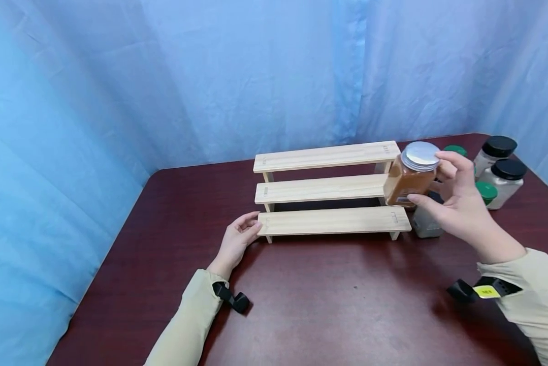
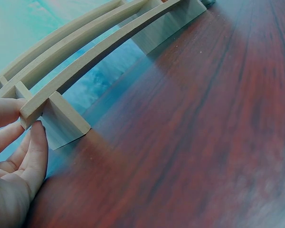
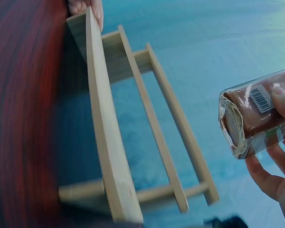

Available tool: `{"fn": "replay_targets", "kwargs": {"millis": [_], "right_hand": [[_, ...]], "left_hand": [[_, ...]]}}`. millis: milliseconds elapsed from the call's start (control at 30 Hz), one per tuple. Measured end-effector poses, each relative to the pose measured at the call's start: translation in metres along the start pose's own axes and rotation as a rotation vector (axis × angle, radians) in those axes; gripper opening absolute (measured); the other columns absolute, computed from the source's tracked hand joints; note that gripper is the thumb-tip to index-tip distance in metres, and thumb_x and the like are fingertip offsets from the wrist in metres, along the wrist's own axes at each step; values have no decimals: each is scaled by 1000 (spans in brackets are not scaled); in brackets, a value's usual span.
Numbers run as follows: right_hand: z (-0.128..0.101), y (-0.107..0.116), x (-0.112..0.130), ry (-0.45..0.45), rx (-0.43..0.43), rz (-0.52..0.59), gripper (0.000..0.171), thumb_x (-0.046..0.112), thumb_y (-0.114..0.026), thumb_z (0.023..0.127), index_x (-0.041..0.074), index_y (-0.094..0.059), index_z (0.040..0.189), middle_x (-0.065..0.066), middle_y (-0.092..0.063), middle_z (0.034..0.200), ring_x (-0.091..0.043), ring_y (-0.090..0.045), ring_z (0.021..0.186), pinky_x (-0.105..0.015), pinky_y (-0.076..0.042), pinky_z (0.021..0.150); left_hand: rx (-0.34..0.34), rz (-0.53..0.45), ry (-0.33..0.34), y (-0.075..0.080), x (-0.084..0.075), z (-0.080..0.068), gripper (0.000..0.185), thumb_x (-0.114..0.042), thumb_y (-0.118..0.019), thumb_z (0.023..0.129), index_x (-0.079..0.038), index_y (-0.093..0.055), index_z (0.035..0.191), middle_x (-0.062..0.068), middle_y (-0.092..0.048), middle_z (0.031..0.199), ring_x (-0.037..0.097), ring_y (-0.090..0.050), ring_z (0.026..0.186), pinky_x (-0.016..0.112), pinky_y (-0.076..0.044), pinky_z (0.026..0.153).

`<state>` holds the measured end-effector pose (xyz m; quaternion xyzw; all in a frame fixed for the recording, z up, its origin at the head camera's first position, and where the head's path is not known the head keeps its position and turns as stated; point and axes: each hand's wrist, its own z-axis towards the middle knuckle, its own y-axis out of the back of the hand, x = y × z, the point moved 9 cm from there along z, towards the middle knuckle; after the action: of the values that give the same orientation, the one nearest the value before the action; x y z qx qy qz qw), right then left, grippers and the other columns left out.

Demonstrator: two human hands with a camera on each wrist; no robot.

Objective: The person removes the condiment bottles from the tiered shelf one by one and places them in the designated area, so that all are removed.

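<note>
A glass spice jar, probably hard, smooth and breakable, is being held aloft by its sides in the curled right hand beside the wooden rack, whose lowest shelf end is being touched by the relaxed, empty left hand.

Dark red-brown desk, wood grain. On it: 3-step pale wood rack at centre-back; to its right a grey jar, 2 black-lidded jars & green-lidded ones, near desk's right edge.

Head above; wrists beside shared rack
</note>
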<state>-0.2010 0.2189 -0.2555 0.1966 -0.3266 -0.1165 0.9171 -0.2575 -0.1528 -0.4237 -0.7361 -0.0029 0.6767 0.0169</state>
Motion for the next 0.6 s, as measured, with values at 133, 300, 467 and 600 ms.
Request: {"fn": "replay_targets", "kwargs": {"millis": [133,300,467,600], "right_hand": [[-9,16,-6,-19,-13,-35,74,30,-59,88,-8,-12,131,10,-43,133,-3,-46,119,-9,-41,90],[-23,40,-16,-104,-38,-139,76,36,-55,86,-6,-13,134,15,-40,134,0,-43,121,-7,-37,91],[-39,63,-27,-207,-86,-231,69,23,-54,88,-1,-14,138,19,-38,133,9,-42,115,-4,-34,92],[-58,89,-60,-292,-167,-227,69,3,-60,88,6,-19,143,18,-42,131,10,-45,112,-3,-36,90]], "left_hand": [[-9,0,4,2,0,0,43,-3,-60,91,4,-50,132,0,-56,90,1,-57,76,15,-50,67],[-12,-8,11,2,2,-1,44,-4,-61,91,3,-50,132,0,-56,90,2,-57,76,16,-51,67],[-9,-16,15,1,2,-2,43,-2,-61,90,4,-50,132,1,-56,91,2,-57,75,16,-50,67],[-6,-12,5,0,1,0,43,-2,-60,90,6,-50,131,1,-55,91,2,-56,73,15,-49,65]]}}
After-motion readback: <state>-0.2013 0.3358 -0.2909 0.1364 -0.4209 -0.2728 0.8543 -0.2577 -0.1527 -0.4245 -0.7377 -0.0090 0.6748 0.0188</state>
